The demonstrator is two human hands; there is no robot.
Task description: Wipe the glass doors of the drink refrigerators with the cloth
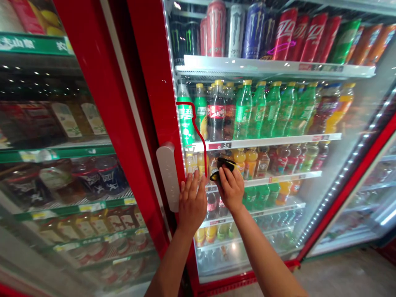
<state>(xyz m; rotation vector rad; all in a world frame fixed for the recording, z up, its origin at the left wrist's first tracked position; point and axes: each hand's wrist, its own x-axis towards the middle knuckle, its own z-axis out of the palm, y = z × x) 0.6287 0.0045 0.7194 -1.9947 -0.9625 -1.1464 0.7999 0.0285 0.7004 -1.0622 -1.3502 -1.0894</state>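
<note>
My left hand (193, 198) lies flat with fingers stretched out against the glass door of a drinks fridge, just right of the grey door handle (168, 175). In my right hand (231, 187) is a folded black cloth (225, 164) with some yellow showing at its edge. The fingers pinch it at the glass, in front of the shelf of small bottles. A red outline (204, 148) runs on the glass above my left fingertips, beside the green bottles. How firmly the cloth touches the door cannot be made out.
Behind the glass, shelves hold energy drink cans (215, 29), red cola cans (284, 29) and green soda bottles (243, 109). A second fridge (93, 62) with a red frame stands at the left. Bare floor (346, 268) shows at the lower right.
</note>
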